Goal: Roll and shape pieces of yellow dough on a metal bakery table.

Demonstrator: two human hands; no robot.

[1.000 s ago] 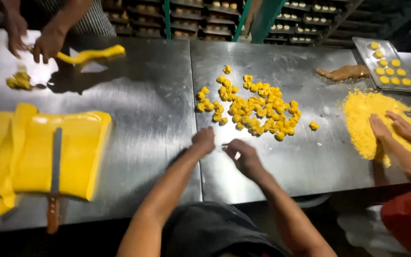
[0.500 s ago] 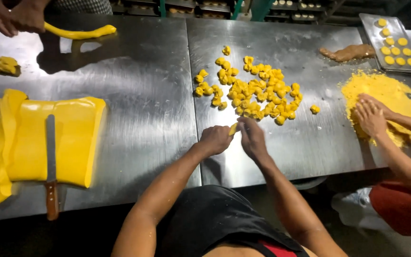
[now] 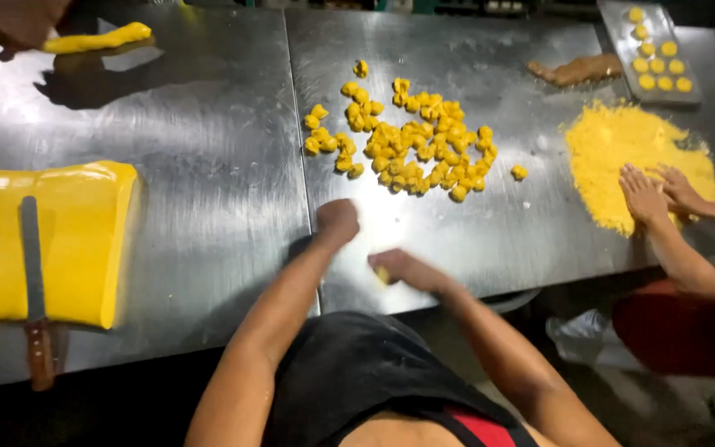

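My left hand (image 3: pixel 337 222) is closed in a fist on the steel table (image 3: pixel 208 149), just below a heap of several small yellow dough pieces (image 3: pixel 407 149). Whether anything is inside the fist is hidden. My right hand (image 3: pixel 405 268) lies near the table's front edge with a small yellow dough piece (image 3: pixel 383 275) pinched under its fingers. Both hands are blurred by motion.
A folded yellow dough sheet (image 3: pixel 68 240) with a long knife (image 3: pixel 33 290) on it lies at the left. Another person's hands (image 3: pixel 655 192) press a yellow crumb pile (image 3: pixel 631 153) at the right. A tray of dough balls (image 3: pixel 651 54) stands far right; a third person's hands (image 3: pixel 10 21) roll a dough rope (image 3: pixel 97 38).
My two hands were together over one dough piece; now they have come apart, the right pulled back to the table edge with a piece. The view shifted downward.
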